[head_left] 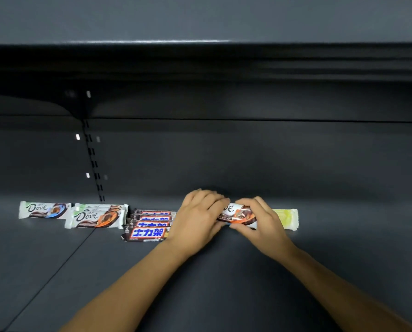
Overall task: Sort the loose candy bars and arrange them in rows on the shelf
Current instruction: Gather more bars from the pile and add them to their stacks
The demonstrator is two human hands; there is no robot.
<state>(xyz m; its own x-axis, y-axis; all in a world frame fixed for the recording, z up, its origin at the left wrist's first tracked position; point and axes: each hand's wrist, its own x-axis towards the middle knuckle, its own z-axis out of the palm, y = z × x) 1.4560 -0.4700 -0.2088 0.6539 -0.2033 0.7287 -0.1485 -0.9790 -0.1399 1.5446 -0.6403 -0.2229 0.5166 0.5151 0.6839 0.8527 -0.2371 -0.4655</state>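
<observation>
Both my hands hold one white and orange Dove bar (238, 214) on the dark shelf (224, 271). My left hand (197, 219) covers its left end, fingers curled over it. My right hand (260, 219) pinches its right part. A pale yellow-green bar (287, 218) sticks out behind my right hand. Left of my hands lies a row of several brown Snickers bars (149, 225). Further left sit stacked orange Dove bars (96, 216) and a single blue Dove bar (44, 209).
The shelf's back wall (248, 152) rises just behind the bars. A slotted upright post (93, 161) stands at the left, with a seam in the shelf running forward from it. An upper shelf (200, 56) overhangs the space.
</observation>
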